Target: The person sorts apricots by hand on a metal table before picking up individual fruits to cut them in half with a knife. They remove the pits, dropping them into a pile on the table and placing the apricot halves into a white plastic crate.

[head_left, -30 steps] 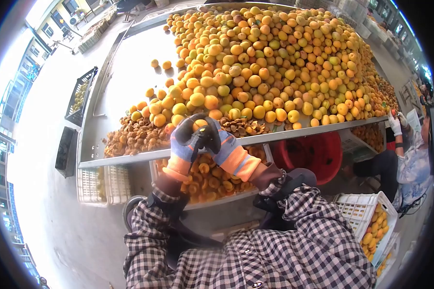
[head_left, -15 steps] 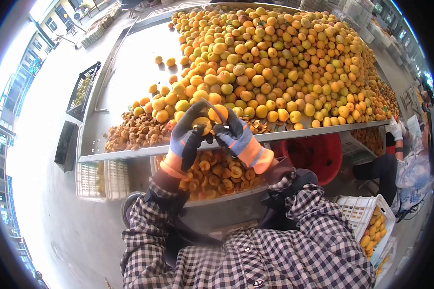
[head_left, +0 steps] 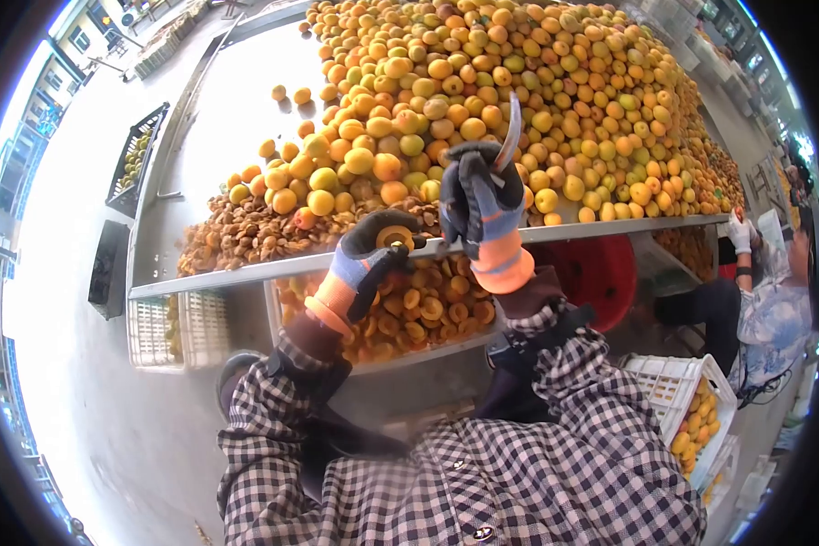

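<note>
My left hand (head_left: 373,255), in a black, blue and orange glove, is closed on a cut apricot half (head_left: 394,237) just over the table's front rim. To its right and higher up, my right hand (head_left: 482,200), gloved alike, grips a knife (head_left: 510,136) whose curved blade points upward. Behind both hands spreads a heap of whole apricots (head_left: 482,64) on the metal table (head_left: 237,82). A pile of brown pits (head_left: 255,238) lies left of my left hand. Below the rim, a container holds many apricot halves (head_left: 419,305).
A red tub (head_left: 601,282) stands under the table at right. White crates (head_left: 669,387) with apricots sit near my right side; another white crate (head_left: 177,328) and a black crate (head_left: 139,159) are at left. A co-worker (head_left: 764,300) sits at the right.
My hands were together around an apricot and have come apart. The right one rose to the right with the knife; the left stays low with the cut half. The view has shifted slightly.
</note>
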### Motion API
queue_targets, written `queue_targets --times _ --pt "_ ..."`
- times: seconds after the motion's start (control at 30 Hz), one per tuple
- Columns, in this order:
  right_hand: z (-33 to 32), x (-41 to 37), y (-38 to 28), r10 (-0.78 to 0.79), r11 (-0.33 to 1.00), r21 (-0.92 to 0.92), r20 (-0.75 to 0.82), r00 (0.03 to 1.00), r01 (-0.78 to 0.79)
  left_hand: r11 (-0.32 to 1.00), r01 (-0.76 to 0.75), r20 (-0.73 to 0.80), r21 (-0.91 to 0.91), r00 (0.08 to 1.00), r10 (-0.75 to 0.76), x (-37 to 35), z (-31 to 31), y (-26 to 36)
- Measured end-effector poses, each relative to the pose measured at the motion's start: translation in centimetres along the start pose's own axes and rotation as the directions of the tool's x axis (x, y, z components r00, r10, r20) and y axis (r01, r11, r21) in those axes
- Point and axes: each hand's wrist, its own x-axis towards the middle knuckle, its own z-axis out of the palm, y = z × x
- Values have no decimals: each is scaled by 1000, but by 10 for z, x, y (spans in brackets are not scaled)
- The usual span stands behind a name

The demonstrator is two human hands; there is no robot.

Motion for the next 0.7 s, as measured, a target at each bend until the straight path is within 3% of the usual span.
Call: queue_targets --times 0.07,0.17,0.27,0.33,0.47,0.53,0.7 --pt "7 3 4 -111 990 -94 -17 994 109 998 36 53 54 998 -39 0 4 -4" --pt "17 4 2 -91 994 -66 -49 995 88 1000 16 56 9 998 -16 -1 11 -8" --pt "21 4 5 -138 990 -36 35 990 139 1000 -1 93 22 996 -1 -2 12 -5" --pt "23 2 6 -120 987 107 18 993 117 996 18 62 85 998 -24 -3 14 -3" --pt "22 -4 6 -147 989 3 63 987 147 990 22 37 137 999 -27 -2 15 -2" --pt "25 -7 5 -166 986 19 72 984 165 967 -73 57 245 997 60 -1 11 -11" --pt "24 -9 25 -187 982 30 53 981 185 974 -145 10 171 989 146 4 14 -27"
